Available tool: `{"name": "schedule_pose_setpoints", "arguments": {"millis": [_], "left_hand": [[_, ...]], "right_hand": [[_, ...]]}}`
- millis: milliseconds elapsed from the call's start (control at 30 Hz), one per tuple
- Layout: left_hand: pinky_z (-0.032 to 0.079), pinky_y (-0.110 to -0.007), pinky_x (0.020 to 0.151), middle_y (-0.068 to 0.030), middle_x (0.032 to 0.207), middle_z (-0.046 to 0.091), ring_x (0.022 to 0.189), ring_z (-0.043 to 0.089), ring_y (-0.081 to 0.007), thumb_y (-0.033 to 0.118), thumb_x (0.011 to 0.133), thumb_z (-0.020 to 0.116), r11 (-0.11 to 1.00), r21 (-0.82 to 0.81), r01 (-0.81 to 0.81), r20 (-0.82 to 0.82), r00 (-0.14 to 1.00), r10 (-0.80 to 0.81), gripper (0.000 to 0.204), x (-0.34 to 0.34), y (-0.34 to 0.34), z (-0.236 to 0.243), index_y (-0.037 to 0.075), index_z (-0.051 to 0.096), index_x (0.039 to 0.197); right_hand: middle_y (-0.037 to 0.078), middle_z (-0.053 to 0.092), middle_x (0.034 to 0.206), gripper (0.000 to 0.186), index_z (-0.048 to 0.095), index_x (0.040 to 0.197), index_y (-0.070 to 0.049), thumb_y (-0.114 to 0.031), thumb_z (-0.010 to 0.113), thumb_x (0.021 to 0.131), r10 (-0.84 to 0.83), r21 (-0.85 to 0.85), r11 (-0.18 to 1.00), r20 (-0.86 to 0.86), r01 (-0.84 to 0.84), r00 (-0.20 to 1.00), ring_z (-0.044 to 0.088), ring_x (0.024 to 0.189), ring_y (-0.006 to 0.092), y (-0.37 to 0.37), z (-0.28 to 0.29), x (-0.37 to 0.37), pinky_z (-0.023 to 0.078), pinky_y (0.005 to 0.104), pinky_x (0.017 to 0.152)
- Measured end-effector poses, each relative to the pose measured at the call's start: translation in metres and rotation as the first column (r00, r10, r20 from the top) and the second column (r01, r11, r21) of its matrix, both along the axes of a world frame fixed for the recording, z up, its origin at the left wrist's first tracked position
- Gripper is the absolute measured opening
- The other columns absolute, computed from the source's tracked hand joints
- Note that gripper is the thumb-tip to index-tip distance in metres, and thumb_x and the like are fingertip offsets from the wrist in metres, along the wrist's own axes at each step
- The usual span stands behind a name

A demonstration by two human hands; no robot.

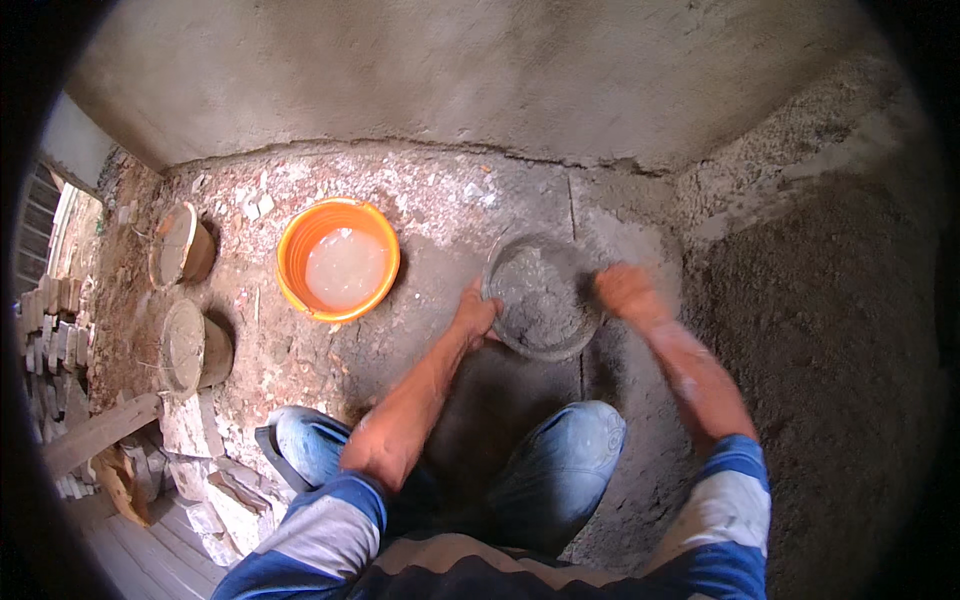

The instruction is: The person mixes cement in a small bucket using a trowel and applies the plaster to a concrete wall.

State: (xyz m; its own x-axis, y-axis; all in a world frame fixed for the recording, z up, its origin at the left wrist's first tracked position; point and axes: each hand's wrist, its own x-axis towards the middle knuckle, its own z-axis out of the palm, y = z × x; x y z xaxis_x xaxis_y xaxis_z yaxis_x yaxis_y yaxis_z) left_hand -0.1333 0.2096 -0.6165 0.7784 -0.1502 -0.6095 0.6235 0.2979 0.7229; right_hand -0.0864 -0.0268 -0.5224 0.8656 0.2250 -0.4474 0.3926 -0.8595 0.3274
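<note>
Between my hands is a round grey bucket [543, 345] with wet-looking grey mortar [540, 295] inside. My left hand [476, 312] grips its left rim, the fingers partly hidden by the bucket wall. At the right rim, my right hand [630, 293] is closed in a fist and slightly blurred by motion. Whatever that fist may hold cannot be made out. To the left of my left hand stands an orange bucket [290, 262], part filled with cloudy pale liquid [345, 268].
Two mortar-crusted buckets, one farther [203, 250] and one nearer [216, 352], stand at the left. Below them lie a wooden plank [100, 435] and broken slabs [235, 510]. A plastered wall [420, 75] rises ahead; dark rough ground [800, 370] spreads at the right.
</note>
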Motion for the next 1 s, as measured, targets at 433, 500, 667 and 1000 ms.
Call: {"name": "schedule_pose_setpoints", "arguments": {"millis": [433,500,667,1000], "left_hand": [[0.055,-0.035,0.050,-0.0083,0.100,0.062,0.075,0.064,-0.0200,-0.007,0.076,0.049,0.987,-0.081,-0.135,0.012,0.991,0.137,0.057,-0.019,-0.007,0.000,0.013,0.043,0.129],[0.054,-0.034,0.058,-0.0079,0.103,0.062,0.081,0.063,-0.0192,-0.007,0.076,0.049,0.969,-0.181,-0.166,0.149,0.970,0.194,0.057,-0.022,-0.017,-0.023,0.012,0.042,0.130],[0.050,-0.032,0.077,-0.0079,0.109,0.060,0.096,0.059,-0.0175,-0.007,0.077,0.048,0.991,-0.088,-0.104,0.218,0.968,0.121,0.059,-0.028,-0.025,-0.014,0.007,0.039,0.134],[0.050,-0.031,0.072,-0.0067,0.107,0.060,0.089,0.059,-0.0165,-0.003,0.078,0.050,0.955,-0.263,-0.134,0.045,0.987,0.151,0.061,-0.025,0.003,-0.013,0.008,0.037,0.136]], "right_hand": [[0.014,0.064,0.101,0.027,0.060,0.100,-0.006,-0.026,0.053,0.083,0.187,-0.108,0.972,-0.180,-0.209,0.966,0.061,0.096,0.0299,0.030,0.086,0.004,0.046,0.0422,0.078],[0.010,0.063,0.098,0.026,0.060,0.100,-0.008,-0.027,0.053,0.084,0.191,-0.140,0.952,-0.427,-0.273,0.884,0.060,0.091,0.0237,-0.004,0.057,0.020,0.045,0.0366,0.076],[0.004,0.058,0.076,0.030,0.057,0.099,-0.006,-0.034,0.054,0.088,-0.153,0.200,0.728,-0.885,0.656,0.439,0.057,0.066,0.0152,-0.045,-0.042,-0.028,0.048,0.0329,0.061],[0.008,0.061,0.071,0.031,0.058,0.102,-0.004,-0.032,0.055,0.088,-0.231,0.290,0.808,-0.643,0.512,0.730,0.060,0.059,0.0193,-0.015,0.012,-0.040,0.048,0.0332,0.050]]}}
